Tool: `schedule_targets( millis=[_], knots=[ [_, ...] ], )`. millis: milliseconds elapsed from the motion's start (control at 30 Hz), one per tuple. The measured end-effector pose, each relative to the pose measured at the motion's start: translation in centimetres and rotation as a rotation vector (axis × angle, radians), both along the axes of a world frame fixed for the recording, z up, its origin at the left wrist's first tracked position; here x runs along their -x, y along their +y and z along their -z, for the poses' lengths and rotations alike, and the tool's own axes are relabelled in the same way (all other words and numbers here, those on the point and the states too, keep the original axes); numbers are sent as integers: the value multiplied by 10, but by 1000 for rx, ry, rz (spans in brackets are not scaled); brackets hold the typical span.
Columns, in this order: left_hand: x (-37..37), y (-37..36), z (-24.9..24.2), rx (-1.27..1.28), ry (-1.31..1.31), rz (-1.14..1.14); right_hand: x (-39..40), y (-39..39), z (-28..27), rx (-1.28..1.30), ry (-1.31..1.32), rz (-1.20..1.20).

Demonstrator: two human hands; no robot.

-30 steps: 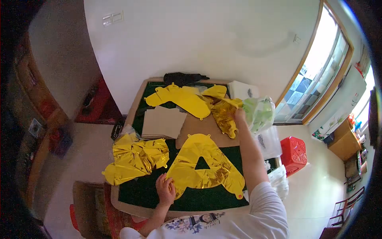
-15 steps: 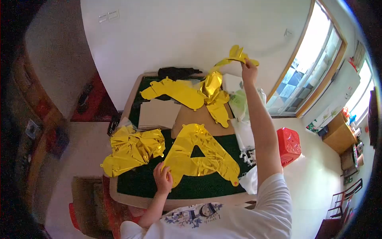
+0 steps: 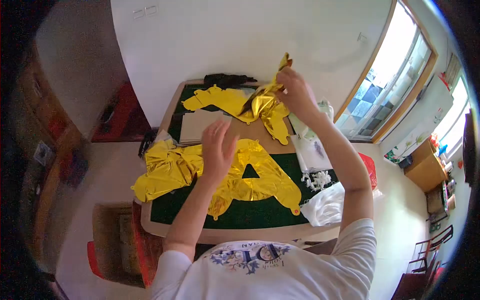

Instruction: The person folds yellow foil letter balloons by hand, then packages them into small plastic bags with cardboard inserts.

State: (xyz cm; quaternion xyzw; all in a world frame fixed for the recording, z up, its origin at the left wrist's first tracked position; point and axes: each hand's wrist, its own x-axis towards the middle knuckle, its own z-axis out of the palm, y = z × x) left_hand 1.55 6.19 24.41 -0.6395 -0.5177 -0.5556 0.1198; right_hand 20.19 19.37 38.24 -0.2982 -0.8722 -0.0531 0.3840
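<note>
My right hand [image 3: 299,95] is closed on a gold foil balloon [image 3: 272,102], lifting its upper end above the far side of the table while its lower end hangs in crumpled folds. My left hand [image 3: 220,150] is raised over the table, fingers loosely apart, with nothing visible in it. Below it lies a flat gold foil balloon shaped like the letter A [image 3: 267,175]. To its left is a crumpled gold foil balloon [image 3: 167,167]. Another flat gold balloon [image 3: 222,100] lies at the back, partly covered by the lifted one.
Pale square cards [image 3: 196,127] are stacked on the green-topped table [image 3: 170,212]. A black item [image 3: 227,80] lies at the back. White string [image 3: 316,181] and a white plastic bag [image 3: 325,206] lie on the right. A red stool [image 3: 369,170] stands beyond the table.
My left hand has left the A-shaped balloon and risen toward the middle. My right hand has come down and left, bringing the held balloon over the others.
</note>
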Motion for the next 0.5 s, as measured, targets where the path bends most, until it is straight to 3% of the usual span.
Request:
schedule_targets(
  millis=[33, 100, 167, 267, 400, 500],
  knots=[
    [-7, 11, -24, -50, -27, 43, 4, -11, 5, -113, -8, -71],
    [-12, 32, -50, -101, -54, 88, 10, -40, 2, -78, -116, -117],
    [-13, 46, -57, 108, -71, 122, 7, -48, 1, -44, -226, -157],
    [-9, 44, -66, 99, -271, 266, -2, -39, 7, 67, -171, -122],
    [4, 31, -60, 267, -303, 159, -12, -21, 20, 68, -111, -8],
    [42, 12, -46, 173, -456, 43, -34, 25, 36, 103, -74, 124]
  ],
)
